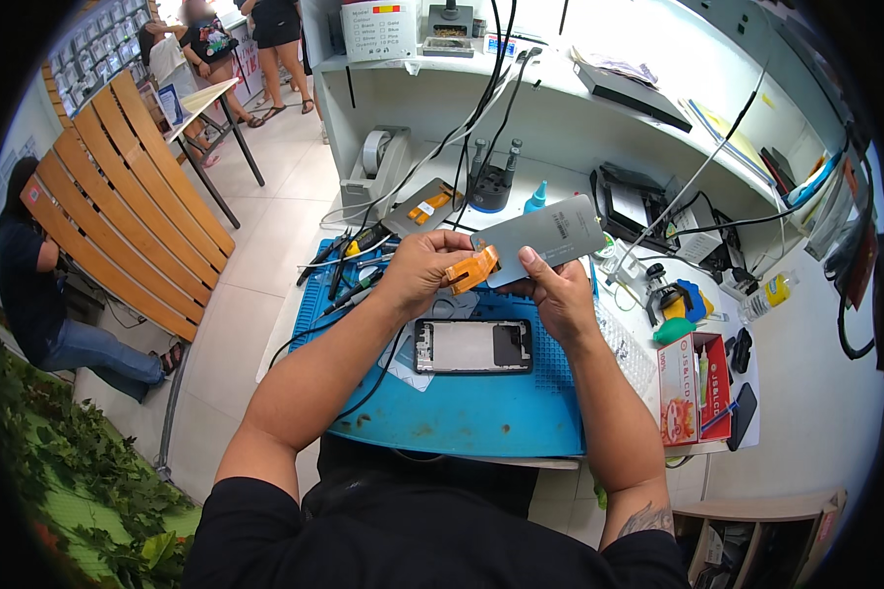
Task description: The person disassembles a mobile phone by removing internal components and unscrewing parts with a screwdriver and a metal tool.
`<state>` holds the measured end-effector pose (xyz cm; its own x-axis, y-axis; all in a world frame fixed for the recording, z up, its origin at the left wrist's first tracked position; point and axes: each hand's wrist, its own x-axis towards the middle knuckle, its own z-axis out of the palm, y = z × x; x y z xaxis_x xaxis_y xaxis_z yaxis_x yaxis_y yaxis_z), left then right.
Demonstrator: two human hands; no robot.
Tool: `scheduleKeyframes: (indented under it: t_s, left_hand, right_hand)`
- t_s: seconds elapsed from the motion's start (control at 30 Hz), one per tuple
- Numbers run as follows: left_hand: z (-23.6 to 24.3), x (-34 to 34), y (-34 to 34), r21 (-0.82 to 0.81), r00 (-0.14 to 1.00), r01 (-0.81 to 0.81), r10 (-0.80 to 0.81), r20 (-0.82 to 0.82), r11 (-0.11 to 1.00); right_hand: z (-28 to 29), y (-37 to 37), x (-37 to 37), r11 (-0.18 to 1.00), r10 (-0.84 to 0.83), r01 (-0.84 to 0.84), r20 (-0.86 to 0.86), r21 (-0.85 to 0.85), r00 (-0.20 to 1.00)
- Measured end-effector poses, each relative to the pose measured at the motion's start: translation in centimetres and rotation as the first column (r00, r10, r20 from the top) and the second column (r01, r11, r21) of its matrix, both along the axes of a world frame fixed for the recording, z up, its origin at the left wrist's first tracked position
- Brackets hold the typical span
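Observation:
A grey phone screen panel (pixel 558 232), its back side up, is held tilted above the workbench. My right hand (pixel 560 299) grips its lower edge, thumb on top and the fingers mostly hidden beneath. My left hand (pixel 417 273) is closed on the orange flex cable (pixel 473 270) at the panel's left end; its fingertips are partly hidden there. Below both hands, a phone frame (pixel 473 347) with a dark rim lies flat on the blue work mat (pixel 481 417). Another grey panel with an orange flex cable (pixel 427 206) rests behind my left hand.
Screwdrivers and tools (pixel 359 260) crowd the mat's left side. A round tool holder (pixel 491 185) and a blue-capped bottle (pixel 535 198) stand behind. At right are a red and white box (pixel 692 393) and a plastic bottle (pixel 768 294). Cables hang from the shelf (pixel 550 74).

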<state>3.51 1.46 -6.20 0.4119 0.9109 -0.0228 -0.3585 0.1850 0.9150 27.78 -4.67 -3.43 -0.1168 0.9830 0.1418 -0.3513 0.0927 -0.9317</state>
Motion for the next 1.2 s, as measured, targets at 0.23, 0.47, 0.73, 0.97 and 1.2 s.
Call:
scheduleKeyframes:
  t_s: [0.23,0.47,0.73,0.97,1.2]
  left_hand:
    - [1.4,1.4,-1.5,0.048,0.999,-0.052,0.052,0.003,0.997]
    - [1.9,2.1,-2.8,0.078,0.993,-0.119,0.12,-0.006,0.99]
    - [1.8,1.8,-2.5,0.016,0.996,-0.037,0.038,-0.084,0.999]
    - [2.9,1.1,-2.6,-0.104,0.999,0.029,-0.033,-0.034,0.994]
    - [2.9,0.9,-2.3,-0.157,0.993,0.047,-0.064,-0.101,0.986]
  right_hand:
    - [-2.5,0.5,1.2,0.991,0.083,-0.084,0.011,0.103,0.996]
    - [-2.5,-0.5,-1.8,0.994,-0.05,0.046,0.034,0.104,0.998]
    - [-4.4,0.4,-1.0,0.995,-0.059,0.055,0.05,0.08,0.997]
    - [-1.3,-0.5,-1.0,0.994,0.098,-0.099,-0.032,-0.047,0.995]
    - [-1.3,0.0,0.1,0.963,0.204,-0.225,-0.14,-0.151,0.969]
